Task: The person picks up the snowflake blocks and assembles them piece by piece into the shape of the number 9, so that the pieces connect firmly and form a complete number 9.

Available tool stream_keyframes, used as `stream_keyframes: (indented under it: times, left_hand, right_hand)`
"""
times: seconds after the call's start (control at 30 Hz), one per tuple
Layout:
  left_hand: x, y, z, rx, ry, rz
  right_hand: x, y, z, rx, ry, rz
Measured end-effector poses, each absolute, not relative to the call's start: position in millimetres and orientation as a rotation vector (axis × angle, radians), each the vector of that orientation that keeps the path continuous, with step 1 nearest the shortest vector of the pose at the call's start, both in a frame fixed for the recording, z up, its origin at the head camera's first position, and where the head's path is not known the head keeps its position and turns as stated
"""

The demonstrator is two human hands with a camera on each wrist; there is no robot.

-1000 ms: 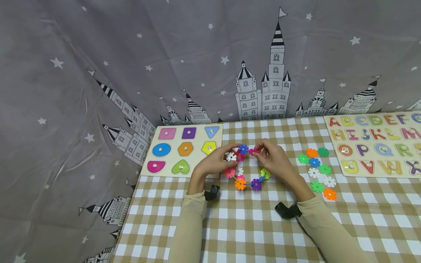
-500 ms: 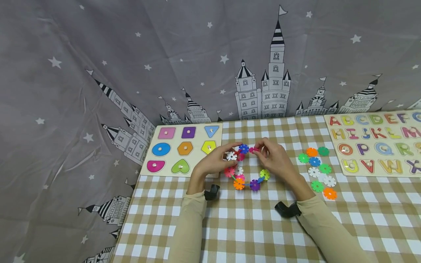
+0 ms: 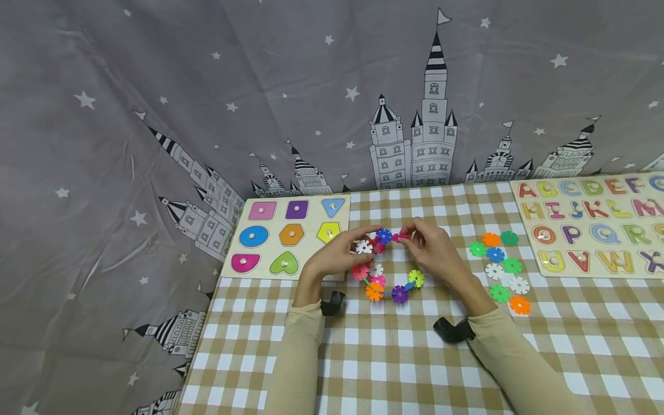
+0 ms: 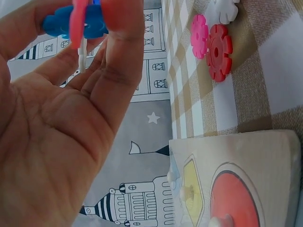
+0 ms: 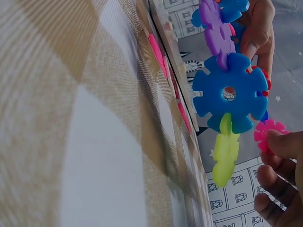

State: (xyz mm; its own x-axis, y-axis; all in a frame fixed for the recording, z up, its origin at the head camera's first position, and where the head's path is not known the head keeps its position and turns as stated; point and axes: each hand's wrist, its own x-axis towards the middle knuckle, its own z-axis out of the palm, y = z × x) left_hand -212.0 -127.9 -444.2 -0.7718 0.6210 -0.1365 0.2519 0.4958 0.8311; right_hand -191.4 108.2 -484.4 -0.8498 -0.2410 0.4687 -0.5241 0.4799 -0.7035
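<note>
A curved chain of notched plastic discs hangs from my left hand [image 3: 339,251], which grips it near a white disc [image 3: 364,246] and a dark blue disc [image 3: 384,236]. Between thumb and fingers, my right hand [image 3: 434,252] pinches a pink disc [image 5: 266,135], right at the dark blue disc's edge. From the chain's lower part come an orange disc [image 3: 374,291], a purple disc [image 3: 400,294] and, at its free end, a yellow-green disc [image 3: 416,279]. A light blue disc [image 5: 222,94] links purple to yellow-green in the right wrist view. My left fingers hide part of the chain.
Several loose discs, among them a green disc [image 3: 500,293], lie in a cluster to the right on the checked tablecloth [image 3: 384,357]. A wooden shape puzzle [image 3: 311,265] stands at left, an alphabet board [image 3: 536,222] at right. Behind hangs a grey castle-print curtain [image 3: 290,69].
The chain's lower part has swung slightly left. The pink disc in my right fingers has turned from face-on to nearly edge-on. Both hands have stayed almost in place.
</note>
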Motion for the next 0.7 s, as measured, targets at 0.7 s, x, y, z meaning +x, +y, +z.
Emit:
stream_keyframes:
  times: [0.7]
  left_hand:
    - [-212,-111,-452,0.551,2.46,1.35]
  right_hand:
    - [-191,103,-483,0.691,-2.393,1.341]
